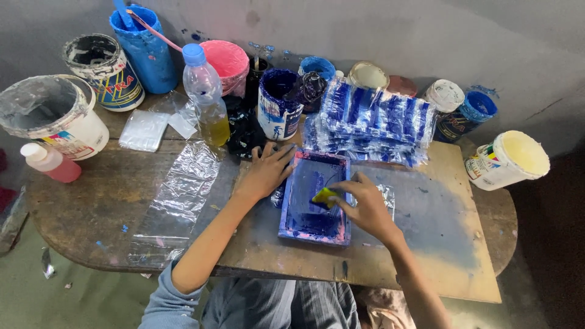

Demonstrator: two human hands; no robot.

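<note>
A small wooden printing frame (317, 234) stained blue and pink lies on a paint-smeared board (439, 237). My left hand (267, 172) presses flat on the frame's upper left corner, fingers spread. My right hand (364, 207) grips a small yellow squeegee (323, 197) smeared with blue ink, held inside the frame on the screen. Clear plastic peeks out under the frame's right side. Behind the frame sits a stack of blue-printed plastic bags (375, 122).
Several paint tubs ring the round wooden table: a white bucket (55, 116), blue tub (146, 52), pink tub (228, 61), dark blue can (277, 109), and a white tub (512, 159) lying on its side. A plastic bottle (206, 97), pink bottle (49, 161), and clear bags (180, 195) lie left.
</note>
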